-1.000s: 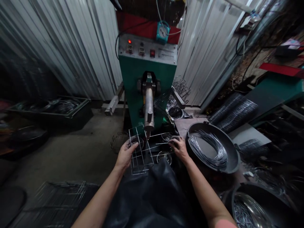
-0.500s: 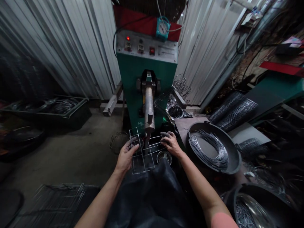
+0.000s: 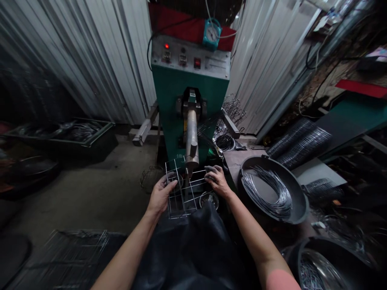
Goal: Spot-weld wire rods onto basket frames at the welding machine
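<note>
The left hand [image 3: 160, 195] grips the left side of a wire basket frame [image 3: 183, 193], fingers curled around its upper wire. The right hand [image 3: 217, 182] holds the frame's right side, fingers closed over the wires there. The frame sits between both hands, directly under the tip of the metal electrode arm [image 3: 191, 141] that juts from the green welding machine [image 3: 190, 80]. To the right, a dark round pan [image 3: 298, 201] on the counter holds a bundle of cut wires [image 3: 269, 191]. A stack of wire grids [image 3: 72, 249] lies on the floor at lower left.
</note>
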### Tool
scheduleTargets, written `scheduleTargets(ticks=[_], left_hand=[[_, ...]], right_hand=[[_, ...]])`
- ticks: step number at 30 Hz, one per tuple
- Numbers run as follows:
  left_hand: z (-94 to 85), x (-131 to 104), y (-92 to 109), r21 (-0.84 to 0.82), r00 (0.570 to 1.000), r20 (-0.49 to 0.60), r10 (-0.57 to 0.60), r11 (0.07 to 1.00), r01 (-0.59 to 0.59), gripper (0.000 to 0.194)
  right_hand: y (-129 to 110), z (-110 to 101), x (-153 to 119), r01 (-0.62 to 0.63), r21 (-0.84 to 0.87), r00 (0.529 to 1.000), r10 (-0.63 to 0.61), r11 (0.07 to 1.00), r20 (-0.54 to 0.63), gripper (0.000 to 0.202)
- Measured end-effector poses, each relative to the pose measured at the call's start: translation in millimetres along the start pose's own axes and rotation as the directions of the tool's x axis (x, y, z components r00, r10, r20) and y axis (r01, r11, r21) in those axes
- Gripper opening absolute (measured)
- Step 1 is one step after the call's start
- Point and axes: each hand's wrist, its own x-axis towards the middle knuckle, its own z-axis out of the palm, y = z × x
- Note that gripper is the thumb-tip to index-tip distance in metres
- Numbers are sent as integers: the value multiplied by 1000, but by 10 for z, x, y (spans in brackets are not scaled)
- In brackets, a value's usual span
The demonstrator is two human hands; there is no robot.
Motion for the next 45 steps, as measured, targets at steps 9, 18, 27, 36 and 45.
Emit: scheduleTargets(ticks=[9, 18, 27, 36, 45], left_hand=[[26, 91, 28, -10, 1000, 15, 2, 1000, -2, 55], [50, 155, 50, -24, 999, 1, -38, 999, 38, 54], [41, 162, 80, 18, 998, 64, -20, 1000, 19, 52], [-139, -207, 79, 11, 996, 86, 22, 1000, -23, 50], [-236, -582, 100, 30, 993, 63, 96, 995, -98, 47]], right_hand=[[65, 25, 88, -13, 7, 1000, 13, 1000, -3, 8], [55, 1, 145, -30, 10, 999, 30, 1000, 14, 7], [53, -3, 118, -19, 27, 1000, 19, 999, 11, 6], [-210, -34, -144, 33, 13, 999, -33, 999, 16, 4], [-453, -90, -293, 64, 36, 996, -66, 997, 66, 3]])
